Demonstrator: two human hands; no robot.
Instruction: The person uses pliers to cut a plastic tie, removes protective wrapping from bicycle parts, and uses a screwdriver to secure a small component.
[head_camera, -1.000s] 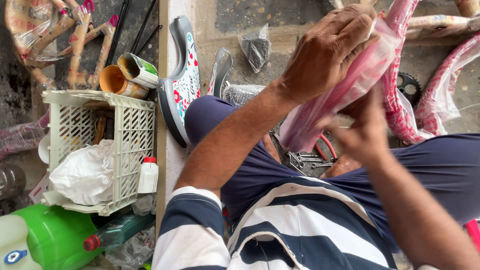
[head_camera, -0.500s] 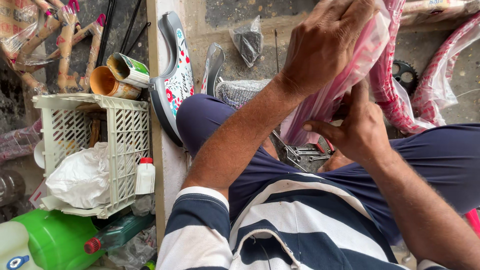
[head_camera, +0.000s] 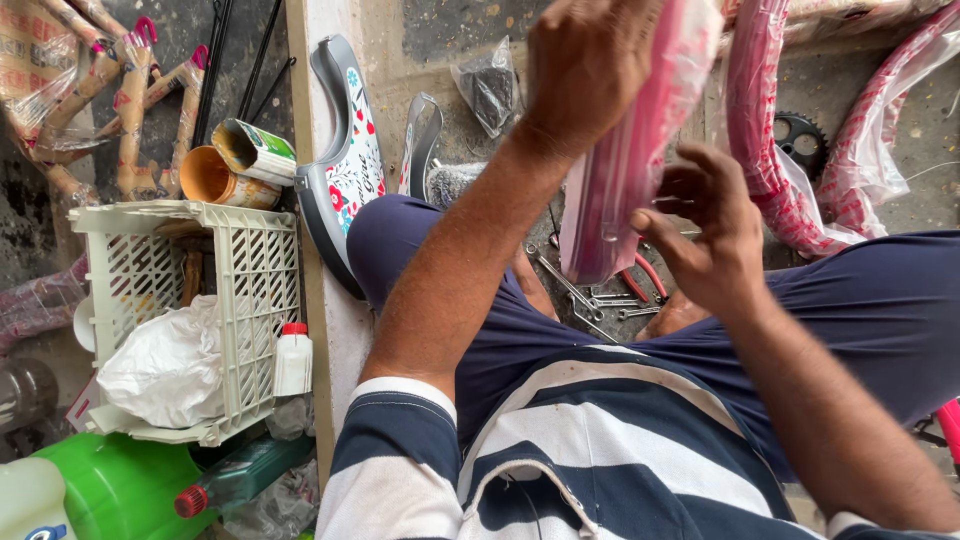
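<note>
Nearest the camera, the person's striped shirt (head_camera: 560, 450) and dark blue trousers (head_camera: 870, 310) fill the lower frame. Above the lap, the right hand (head_camera: 705, 235) is partly open, fingers curled, touching the lower edge of the pink plastic-wrapped part (head_camera: 630, 170). The left hand (head_camera: 585, 65) has its grip closed over the upper section of the same wrapped part, which hangs upright between both hands. Below it, wrenches (head_camera: 585, 295) and red-handled pliers (head_camera: 640, 280) lie on the floor between the legs. Left of the person, a white crate (head_camera: 250, 290) holds a white bag (head_camera: 165, 365). Farther off lie a grey decorated panel (head_camera: 345, 160) and a black sprocket (head_camera: 800, 135).
</note>
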